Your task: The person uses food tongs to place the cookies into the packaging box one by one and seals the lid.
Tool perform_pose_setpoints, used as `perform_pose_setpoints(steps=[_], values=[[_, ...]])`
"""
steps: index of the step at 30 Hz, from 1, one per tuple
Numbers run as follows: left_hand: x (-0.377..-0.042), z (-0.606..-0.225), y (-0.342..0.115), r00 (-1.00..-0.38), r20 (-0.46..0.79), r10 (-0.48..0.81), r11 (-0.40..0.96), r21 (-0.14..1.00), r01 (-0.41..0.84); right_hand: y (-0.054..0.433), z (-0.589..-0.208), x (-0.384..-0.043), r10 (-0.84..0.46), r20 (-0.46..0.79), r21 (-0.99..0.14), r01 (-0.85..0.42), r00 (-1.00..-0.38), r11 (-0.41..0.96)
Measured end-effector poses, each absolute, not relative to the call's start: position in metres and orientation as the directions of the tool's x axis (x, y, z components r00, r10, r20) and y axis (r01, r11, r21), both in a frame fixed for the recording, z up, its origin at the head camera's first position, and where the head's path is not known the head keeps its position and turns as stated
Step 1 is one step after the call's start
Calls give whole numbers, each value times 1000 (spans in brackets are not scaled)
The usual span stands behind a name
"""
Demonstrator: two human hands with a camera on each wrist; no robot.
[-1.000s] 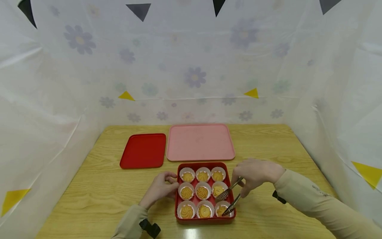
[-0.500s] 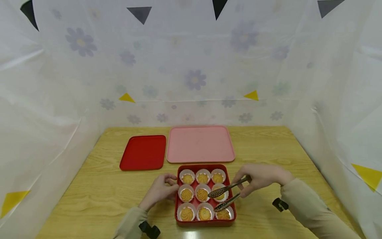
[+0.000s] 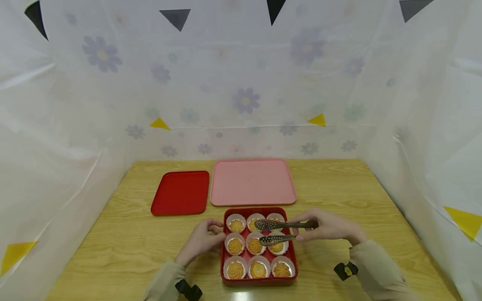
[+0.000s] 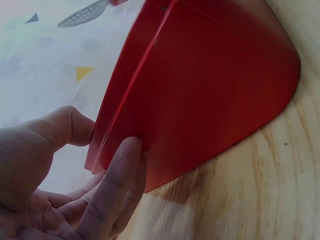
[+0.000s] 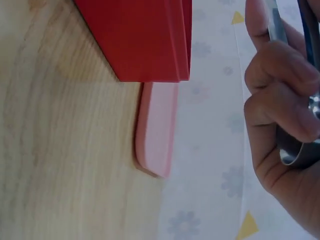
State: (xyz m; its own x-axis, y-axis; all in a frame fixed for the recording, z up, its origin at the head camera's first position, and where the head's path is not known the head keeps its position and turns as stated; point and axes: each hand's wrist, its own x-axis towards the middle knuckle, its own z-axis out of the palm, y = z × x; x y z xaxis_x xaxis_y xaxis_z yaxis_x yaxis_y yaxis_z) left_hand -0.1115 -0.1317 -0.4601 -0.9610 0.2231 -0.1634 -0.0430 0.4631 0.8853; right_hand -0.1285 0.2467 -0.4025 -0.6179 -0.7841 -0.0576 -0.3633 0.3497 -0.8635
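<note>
A deep red square box [image 3: 260, 282] holds rows of piped butter cookies in white paper cups, among them a flower-shaped cookie [image 3: 281, 269] in the near right corner. My left hand [image 3: 205, 238] touches the box's left side; in the left wrist view the thumb meets the rim and a nearly straight finger [image 4: 120, 170] rests against the outer wall. My right hand [image 3: 329, 225] grips metal tongs [image 3: 273, 225] with perforated ends. Those ends are spread apart above the middle and far cookies, nothing between them. In the right wrist view, curled fingers hold the tongs' bent end [image 5: 295, 150].
Behind the box lies a pink tray [image 3: 253, 182], with a smaller red lid-like tray [image 3: 181, 193] to its left. All stand on a wooden table [image 3: 339, 184]. White flower-printed sheeting [image 3: 241, 75] encloses the back and both sides.
The right hand has lifted the tongs from the near right cup and swung them away from me, over the middle and far rows. The left hand stays at the box.
</note>
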Motion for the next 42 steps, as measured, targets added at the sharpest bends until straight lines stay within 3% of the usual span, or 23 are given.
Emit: perform_pose_setpoints(steps=[5,9,19,26,33,42], values=[[-111,-460,-131,-961,-154,229,446,894,-37,249,-412,-128,-641,-133,-907,-167,-756,386],[-111,-460,-131,-961,-150,232,440,897,-34,252,-420,-128,-520,-138,-940,-54,-843,338],[-110,-460,-131,-959,-176,223,426,902,-67,257,-437,-133,-261,-67,-960,-9,-963,280],[-110,-461,-132,-959,-179,221,411,908,-74,263,-447,-139,-108,-11,-917,-34,-994,397],[-113,-462,-130,-961,-170,219,438,897,-59,272,-459,-148,-64,-80,-822,30,-995,569],[-113,-461,-130,-963,-162,216,467,883,-43,281,-471,-155,-59,-153,-824,95,-986,558]])
